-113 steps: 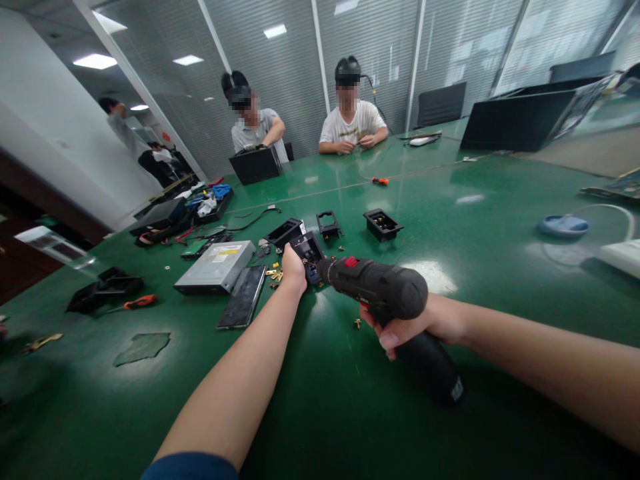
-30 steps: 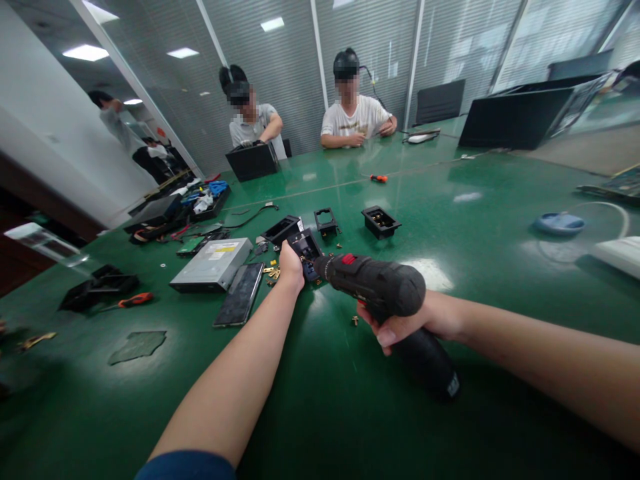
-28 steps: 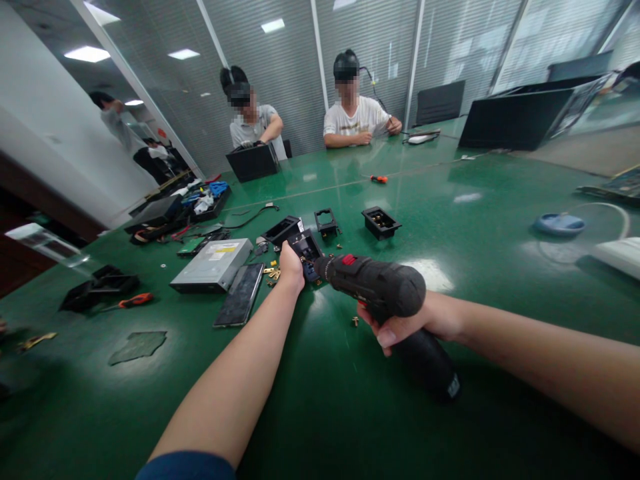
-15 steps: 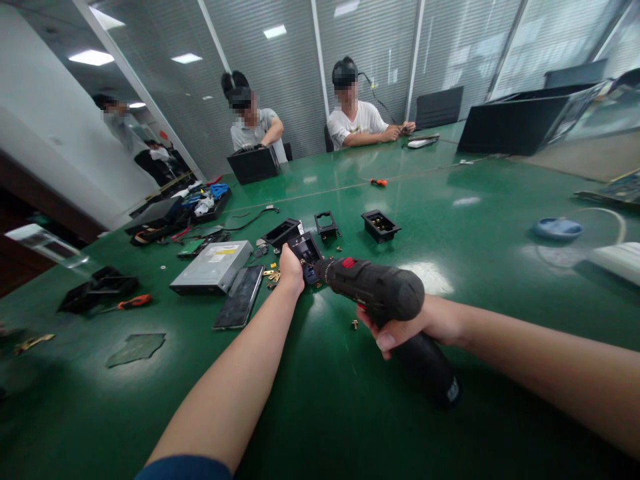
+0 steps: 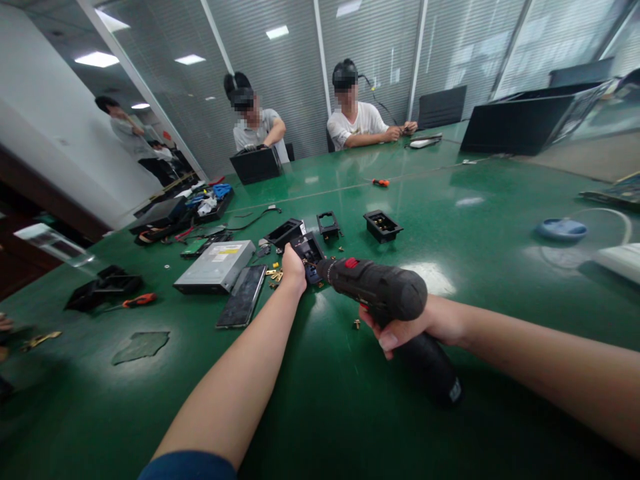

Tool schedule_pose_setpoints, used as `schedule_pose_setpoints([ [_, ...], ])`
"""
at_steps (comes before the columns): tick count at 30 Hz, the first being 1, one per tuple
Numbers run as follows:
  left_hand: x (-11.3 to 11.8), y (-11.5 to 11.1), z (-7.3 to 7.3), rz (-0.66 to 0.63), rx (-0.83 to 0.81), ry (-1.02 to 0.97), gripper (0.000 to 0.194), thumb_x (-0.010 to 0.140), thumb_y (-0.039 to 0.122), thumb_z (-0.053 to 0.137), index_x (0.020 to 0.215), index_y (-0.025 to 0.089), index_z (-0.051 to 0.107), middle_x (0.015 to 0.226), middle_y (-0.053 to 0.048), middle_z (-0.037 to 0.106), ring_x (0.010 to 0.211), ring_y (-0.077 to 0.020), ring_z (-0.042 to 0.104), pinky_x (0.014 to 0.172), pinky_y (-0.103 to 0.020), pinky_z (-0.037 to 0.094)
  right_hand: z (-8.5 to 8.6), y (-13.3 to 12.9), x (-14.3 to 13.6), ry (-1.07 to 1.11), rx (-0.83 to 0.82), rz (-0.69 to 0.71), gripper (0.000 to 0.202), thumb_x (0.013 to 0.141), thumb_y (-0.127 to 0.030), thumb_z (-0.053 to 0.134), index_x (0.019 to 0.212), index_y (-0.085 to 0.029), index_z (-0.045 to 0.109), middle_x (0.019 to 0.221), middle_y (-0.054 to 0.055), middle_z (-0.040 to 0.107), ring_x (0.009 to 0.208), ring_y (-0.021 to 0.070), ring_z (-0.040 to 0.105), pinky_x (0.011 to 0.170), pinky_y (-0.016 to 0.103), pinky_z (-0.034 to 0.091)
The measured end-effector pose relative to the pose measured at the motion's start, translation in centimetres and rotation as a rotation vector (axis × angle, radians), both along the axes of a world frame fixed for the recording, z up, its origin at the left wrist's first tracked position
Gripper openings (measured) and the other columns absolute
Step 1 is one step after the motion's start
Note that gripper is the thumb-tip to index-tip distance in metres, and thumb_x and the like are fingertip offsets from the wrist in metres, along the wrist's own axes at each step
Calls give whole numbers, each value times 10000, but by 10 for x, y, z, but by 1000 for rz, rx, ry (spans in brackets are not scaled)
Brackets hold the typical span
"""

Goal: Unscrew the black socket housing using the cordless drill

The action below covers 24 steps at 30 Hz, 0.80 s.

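While the right hand (image 5: 400,330) grips the drill (image 5: 377,287), the left hand (image 5: 294,267) holds the box (image 5: 309,245) in front of its tip. The drill is dull black, with a fat round back end and a small red switch on top. Its thick grip slants down to the near right. The right fingers curl around that grip; whether one squeezes the trigger, I cannot tell. The left hand is wrapped on the near left side of the box, thumb up, its other fingers mostly hidden.

The table (image 5: 325,400) is hard, green and shiny. Left of the left hand lie small gold bits (image 5: 273,273) and a flat, dark slab (image 5: 241,297) with a glossy face. Beside the slab is a gray metal drive (image 5: 215,267) with a yellow mark on top. Farther left are an orange screwdriver (image 5: 139,300) and a thin sheet (image 5: 141,347) with jagged edges. Just past the box sits a black case (image 5: 285,231), then a thin frame (image 5: 328,225) and a deep tub (image 5: 382,227) to the right, with gold metal inside the tub.

The box is black, with straight sides and a hollow face. It is in the middle of the scene. The drill points at it, but whether they touch is too small to see.
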State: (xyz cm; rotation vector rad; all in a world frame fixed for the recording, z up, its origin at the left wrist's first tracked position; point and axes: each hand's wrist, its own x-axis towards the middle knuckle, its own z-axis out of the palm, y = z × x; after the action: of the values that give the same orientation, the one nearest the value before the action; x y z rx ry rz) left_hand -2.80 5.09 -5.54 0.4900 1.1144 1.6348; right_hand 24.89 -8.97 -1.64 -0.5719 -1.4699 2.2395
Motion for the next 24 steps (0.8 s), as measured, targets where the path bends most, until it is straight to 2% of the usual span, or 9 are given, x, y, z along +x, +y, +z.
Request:
schedule_pose_setpoints([
  [6,2,-3,5,-17,-19,18,365,1140,417,531,900,238,739,782,-48,763,846,-277,864,885,-389,740,0,0,0,-18,5,-10,589,648,-378,1199,993,-185,763,837,-27,781,661,168,757,642,311,686],
  [13,-1,-2,3,-28,-22,39,349,1123,440,553,901,240,734,792,-45,771,876,-282,866,863,-391,744,1,-1,1,-27,25,-16,591,663,-390,1196,1006,-187,760,889,-12,790,686,171,757,650,318,692],
  [18,3,-3,6,-8,-30,58,374,1149,416,531,877,243,722,785,-41,766,885,-275,873,873,-386,749,5,-2,0,-24,35,-12,593,658,-407,1208,973,-179,760,839,-20,769,659,166,745,639,312,684],
  [24,8,-5,10,-3,-29,24,380,1157,398,518,895,233,739,838,-86,812,963,-312,912,910,-425,764,6,-2,0,-31,34,-12,610,652,-417,1218,964,-177,753,857,-18,768,667,165,758,632,304,686],
])
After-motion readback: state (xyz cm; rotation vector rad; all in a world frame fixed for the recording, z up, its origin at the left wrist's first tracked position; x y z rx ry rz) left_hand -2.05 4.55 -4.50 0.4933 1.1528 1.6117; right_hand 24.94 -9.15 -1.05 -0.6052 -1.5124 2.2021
